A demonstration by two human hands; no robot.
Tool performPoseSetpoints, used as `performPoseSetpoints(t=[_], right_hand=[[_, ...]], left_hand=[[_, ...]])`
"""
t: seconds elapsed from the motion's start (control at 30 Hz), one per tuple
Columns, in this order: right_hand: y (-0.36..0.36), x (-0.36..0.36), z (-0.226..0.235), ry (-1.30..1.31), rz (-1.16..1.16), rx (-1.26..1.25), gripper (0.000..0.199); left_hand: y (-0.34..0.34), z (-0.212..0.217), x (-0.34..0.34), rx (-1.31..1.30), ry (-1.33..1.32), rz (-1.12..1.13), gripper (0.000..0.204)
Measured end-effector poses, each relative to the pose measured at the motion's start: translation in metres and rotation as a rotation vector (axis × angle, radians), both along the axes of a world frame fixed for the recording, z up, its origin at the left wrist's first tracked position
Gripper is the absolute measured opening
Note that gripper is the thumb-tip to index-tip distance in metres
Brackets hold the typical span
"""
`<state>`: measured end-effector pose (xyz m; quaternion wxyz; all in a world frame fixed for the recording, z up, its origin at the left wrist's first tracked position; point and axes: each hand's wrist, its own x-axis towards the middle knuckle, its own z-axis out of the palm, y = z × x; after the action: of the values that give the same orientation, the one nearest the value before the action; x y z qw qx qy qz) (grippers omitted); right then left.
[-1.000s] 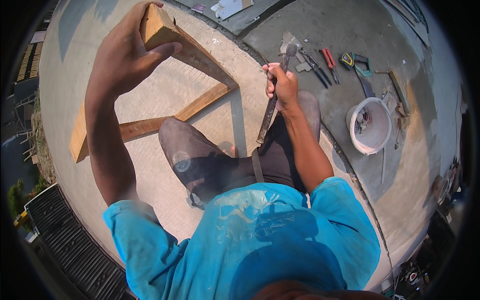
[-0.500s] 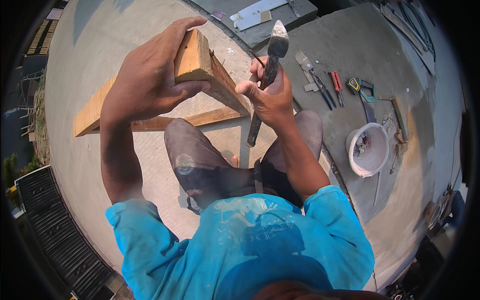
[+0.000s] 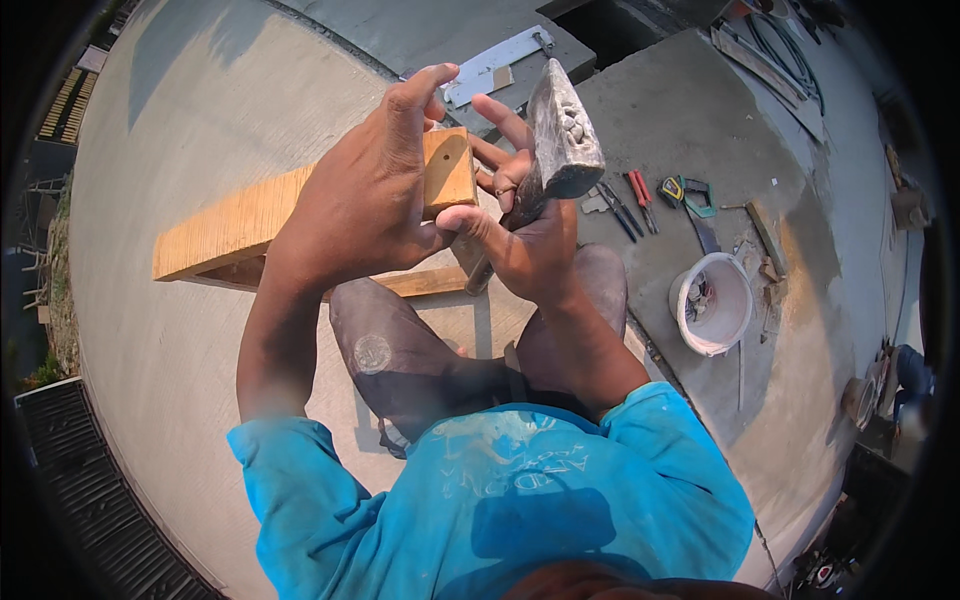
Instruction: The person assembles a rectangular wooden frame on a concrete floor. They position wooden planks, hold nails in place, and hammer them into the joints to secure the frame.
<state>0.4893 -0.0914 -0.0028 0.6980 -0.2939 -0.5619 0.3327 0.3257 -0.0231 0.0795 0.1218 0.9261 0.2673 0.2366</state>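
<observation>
My left hand (image 3: 350,200) is wrapped around the end of a timber frame (image 3: 225,225) made of pale wooden bars. A small dark spot, perhaps a hole or nail head, shows on the bar's end face. In my right hand (image 3: 535,255) is a hammer (image 3: 568,135), its worn, whitish head raised toward me and its dark handle slanting down between my knees. The right thumb reaches to the bar's end, beside the left thumb; some right fingers are stretched out behind the wood.
On the concrete to the right lie pliers (image 3: 622,212), red-handled pliers (image 3: 641,198), a tape measure (image 3: 672,190) and a green-handled saw (image 3: 700,197). A whitish bucket (image 3: 712,345) holds small bits. A white board (image 3: 510,62) lies ahead; a black grating (image 3: 90,480) is at left.
The timber frame has turned so its end faces me and sits further right. My right hand has brought the hammer close against it, with the head tipped toward me.
</observation>
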Motion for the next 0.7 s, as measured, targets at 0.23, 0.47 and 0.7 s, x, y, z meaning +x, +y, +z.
performPoseSetpoints(t=[0.23, 0.47, 0.7], right_hand=[[-0.002, 0.006, 0.006, -0.132, 0.045, -0.087, 0.035], [0.012, 0.016, 0.021, -0.310, 0.118, -0.083, 0.047], [0.028, 0.029, 0.011, -0.459, -0.037, -0.251, 0.072]], left_hand=[[0.003, 0.009, -0.009, 0.268, -0.041, -0.001, 0.110], [0.003, -0.083, -0.230, 0.324, -0.767, 0.936, 0.106], [0.036, -0.165, -0.306, 0.010, -0.521, 0.916, 0.129]])
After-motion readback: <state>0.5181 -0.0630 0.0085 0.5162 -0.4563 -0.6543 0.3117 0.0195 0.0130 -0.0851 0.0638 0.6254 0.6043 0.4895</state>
